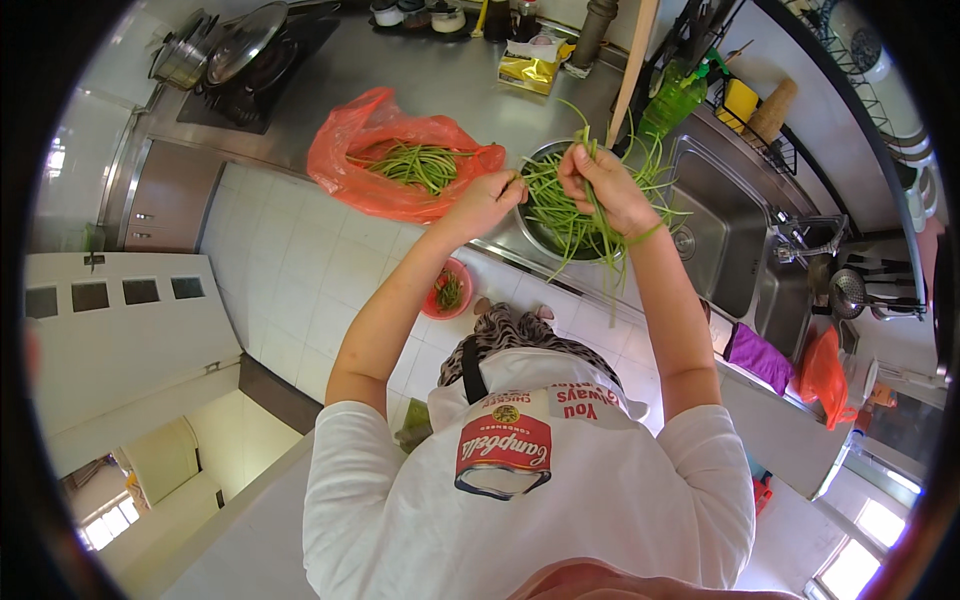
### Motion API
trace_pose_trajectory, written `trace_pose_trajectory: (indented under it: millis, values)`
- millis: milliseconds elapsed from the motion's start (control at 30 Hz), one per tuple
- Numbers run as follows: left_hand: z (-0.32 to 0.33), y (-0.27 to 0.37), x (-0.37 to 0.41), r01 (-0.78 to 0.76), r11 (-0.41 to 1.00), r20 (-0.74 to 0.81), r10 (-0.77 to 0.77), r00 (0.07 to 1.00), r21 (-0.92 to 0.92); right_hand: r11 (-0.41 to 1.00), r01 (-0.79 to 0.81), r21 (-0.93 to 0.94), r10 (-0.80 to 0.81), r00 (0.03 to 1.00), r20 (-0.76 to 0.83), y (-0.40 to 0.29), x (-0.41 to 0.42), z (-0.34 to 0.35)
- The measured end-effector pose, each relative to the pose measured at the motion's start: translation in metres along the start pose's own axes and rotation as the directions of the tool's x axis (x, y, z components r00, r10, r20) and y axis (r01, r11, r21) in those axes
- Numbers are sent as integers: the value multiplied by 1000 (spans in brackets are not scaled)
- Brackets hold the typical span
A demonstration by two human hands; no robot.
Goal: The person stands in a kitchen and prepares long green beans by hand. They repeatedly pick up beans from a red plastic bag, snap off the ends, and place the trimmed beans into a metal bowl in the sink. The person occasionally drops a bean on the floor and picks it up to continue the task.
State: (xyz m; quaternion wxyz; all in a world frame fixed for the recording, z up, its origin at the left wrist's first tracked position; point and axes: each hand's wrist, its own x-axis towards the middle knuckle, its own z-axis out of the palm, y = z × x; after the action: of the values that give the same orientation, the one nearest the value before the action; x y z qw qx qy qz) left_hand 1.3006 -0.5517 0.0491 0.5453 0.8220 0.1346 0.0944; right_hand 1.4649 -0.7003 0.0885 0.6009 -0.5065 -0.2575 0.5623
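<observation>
My right hand (pixel 607 184) grips a bunch of long green stems (pixel 589 150) that look like garlic scapes, above a round metal bowl (pixel 529 225). More loose stems (pixel 559 206) fill the bowl, and several hang over its rim. At the bowl's left side, the fingertips of my left hand (pixel 491 202) pinch together on what looks like a thin stem end, mostly hidden by the fingers. Left of that hand, a red plastic bag (pixel 352 169) lies spread on the steel counter (pixel 420 71) with more green stems (pixel 420 165) in it.
Right of the bowl is a steel sink (pixel 724 217) with a faucet (pixel 810 240). A wooden stick (pixel 634 71) leans behind the bowl, near a green spray bottle (pixel 675 97). A pink basin (pixel 457 300) with green scraps stands on the floor. A gas stove (pixel 240 97) is far left.
</observation>
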Motion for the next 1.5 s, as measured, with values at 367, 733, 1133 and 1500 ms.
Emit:
trace_pose_trajectory:
  millis: [367,733,1133,1500]
  values:
    - [-124,-106,7,283,912,-512,-98,853,297,135,-68,-989,-457,881,-123,6,31,-56]
    - [-82,-165,12,564,640,-430,-374,822,523,-208,-130,-969,-443,896,-26,66,49,-59]
    - [-94,-81,-25,286,953,-570,-178,802,104,210,239,-948,-688,725,31,43,62,3]
    - [-84,-23,-15,224,964,-509,-265,819,-141,841,260,-474,-326,944,-60,84,116,104]
